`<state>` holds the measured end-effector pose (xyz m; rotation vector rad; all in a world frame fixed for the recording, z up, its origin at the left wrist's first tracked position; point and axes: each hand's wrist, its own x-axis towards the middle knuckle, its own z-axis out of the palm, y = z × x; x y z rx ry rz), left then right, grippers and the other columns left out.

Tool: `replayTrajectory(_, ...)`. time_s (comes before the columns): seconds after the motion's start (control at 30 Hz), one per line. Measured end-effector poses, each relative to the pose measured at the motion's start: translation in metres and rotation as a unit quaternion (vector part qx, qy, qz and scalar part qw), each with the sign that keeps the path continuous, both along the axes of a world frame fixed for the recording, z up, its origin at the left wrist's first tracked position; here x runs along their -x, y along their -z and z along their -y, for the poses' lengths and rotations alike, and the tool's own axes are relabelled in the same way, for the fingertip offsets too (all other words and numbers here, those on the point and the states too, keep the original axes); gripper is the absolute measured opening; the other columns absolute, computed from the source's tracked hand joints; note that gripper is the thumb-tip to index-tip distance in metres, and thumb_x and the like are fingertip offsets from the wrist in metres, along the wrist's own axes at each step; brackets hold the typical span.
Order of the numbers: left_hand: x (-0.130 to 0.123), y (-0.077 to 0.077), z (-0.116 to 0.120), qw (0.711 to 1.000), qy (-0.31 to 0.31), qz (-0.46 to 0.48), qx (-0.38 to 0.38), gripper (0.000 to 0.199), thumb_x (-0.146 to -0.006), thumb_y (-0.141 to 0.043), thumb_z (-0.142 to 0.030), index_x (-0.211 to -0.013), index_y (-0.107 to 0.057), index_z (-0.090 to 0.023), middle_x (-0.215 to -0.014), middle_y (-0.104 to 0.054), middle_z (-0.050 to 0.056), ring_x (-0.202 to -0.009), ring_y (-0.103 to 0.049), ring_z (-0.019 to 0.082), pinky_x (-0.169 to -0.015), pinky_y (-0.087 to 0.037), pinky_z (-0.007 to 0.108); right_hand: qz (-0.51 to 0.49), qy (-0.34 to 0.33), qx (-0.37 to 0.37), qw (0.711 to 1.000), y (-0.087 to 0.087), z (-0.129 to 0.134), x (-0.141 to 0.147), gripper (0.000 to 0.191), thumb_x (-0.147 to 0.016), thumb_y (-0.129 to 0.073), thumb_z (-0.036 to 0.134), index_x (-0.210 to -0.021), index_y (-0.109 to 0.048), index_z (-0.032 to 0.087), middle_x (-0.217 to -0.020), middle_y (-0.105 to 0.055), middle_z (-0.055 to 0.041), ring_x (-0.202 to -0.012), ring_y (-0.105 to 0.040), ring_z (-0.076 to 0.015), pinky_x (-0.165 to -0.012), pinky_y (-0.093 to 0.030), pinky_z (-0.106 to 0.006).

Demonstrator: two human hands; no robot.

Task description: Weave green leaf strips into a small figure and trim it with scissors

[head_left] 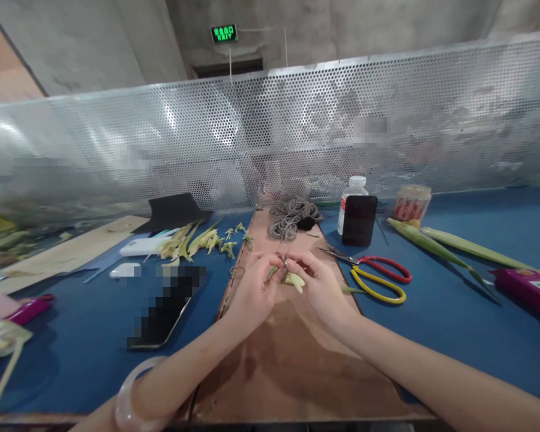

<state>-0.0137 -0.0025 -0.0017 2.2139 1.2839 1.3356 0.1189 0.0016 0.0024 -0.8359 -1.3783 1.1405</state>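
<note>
At a blue worktable (468, 354), we see a person's two bare hands brought close together, their fingertips meeting over a reddish-brown board (297, 378). The left hand (261, 282) pinches a pale green piece (296, 281) of plant matter, which pokes out between the hands above the board; the right hand (318, 277) has its thumb and forefinger bent in at the same spot — whether they grip the piece too, we cannot tell. Just beyond the fingers, we find a heap of gray cord (288, 221) on the far end of the board. To the right lie scissors (380, 279) with one red and one yellow handle, their blades reaching over the board's edge, while a black phone (359, 222) stands upright in front of a clear bottle (357, 182). Farther right, we make out a jar (414, 203), long green leaves (436, 245) and a purple packet (531, 293). On the left, torn yellow-green strips (202, 241) lie near a second phone (168, 315), partly blurred out. A pale bangle (125, 396) circles the left forearm — and behind everything, we see a perforated metal screen (297, 114).
</note>
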Motion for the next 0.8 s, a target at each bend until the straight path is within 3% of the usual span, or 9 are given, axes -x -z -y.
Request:
replayTrajectory(0.13,-0.001,0.000,0.001,1.000,0.005,0.019,0.019,0.012,-0.085,-0.043,-0.027,-0.085,-0.052,-0.019,-0.089,-0.055,0.005,-0.090,-0.050,0.018,-0.081,-0.038,0.033,-0.032,0.025,0.011,0.999,0.000,0.000,0.000,0.011,-0.073,-0.058,0.029,-0.074,-0.058,0.017,-0.077,-0.060,-0.0025,-0.074,-0.054,-0.0157,-0.066,-0.042,-0.027)
replayTrajectory(0.37,0.000,0.002,-0.001,0.999,-0.004,0.033,0.032,0.014,-0.085,-0.042,-0.028,-0.086,-0.051,-0.017,-0.090,-0.054,0.006,-0.089,-0.049,0.018,-0.079,-0.038,0.032,0.035,0.074,-0.021,0.996,-0.003,0.000,-0.001,0.012,-0.075,-0.056,0.027,-0.076,-0.060,0.016,-0.078,-0.063,-0.0042,-0.073,-0.054,-0.0161,-0.067,-0.041,-0.029)
replayTrajectory(0.53,0.001,0.001,-0.001,0.997,-0.012,-0.065,-0.034,0.010,-0.084,-0.041,-0.017,-0.082,-0.051,-0.018,-0.088,-0.058,0.005,-0.091,-0.045,0.020,-0.081,-0.034,0.035,0.041,0.019,0.033,0.998,-0.008,-0.006,-0.009,0.015,-0.072,-0.059,0.030,-0.074,-0.062,0.015,-0.072,-0.061,-0.0016,-0.067,-0.052,-0.0127,-0.061,-0.040,-0.026)
replayTrajectory(0.67,0.001,0.006,-0.002,0.988,-0.022,-0.146,-0.046,0.012,-0.082,-0.042,-0.011,-0.079,-0.051,-0.018,-0.087,-0.061,0.004,-0.095,-0.043,0.021,-0.084,-0.031,0.038,0.039,-0.046,0.123,0.990,-0.009,-0.014,-0.018,0.017,-0.066,-0.064,0.029,-0.064,-0.061,0.013,-0.057,-0.052,0.0025,-0.052,-0.043,-0.0070,-0.050,-0.032,-0.022)
replayTrajectory(0.8,0.001,0.013,-0.002,0.985,0.006,-0.165,-0.041,0.013,-0.082,-0.042,-0.012,-0.077,-0.052,-0.018,-0.087,-0.061,0.004,-0.090,-0.044,0.020,-0.082,-0.033,0.035,0.036,-0.083,0.158,0.983,-0.005,-0.015,-0.021,0.017,-0.064,-0.066,0.028,-0.063,-0.060,0.012,-0.057,-0.053,0.0022,-0.050,-0.043,-0.0057,-0.049,-0.034,-0.020)
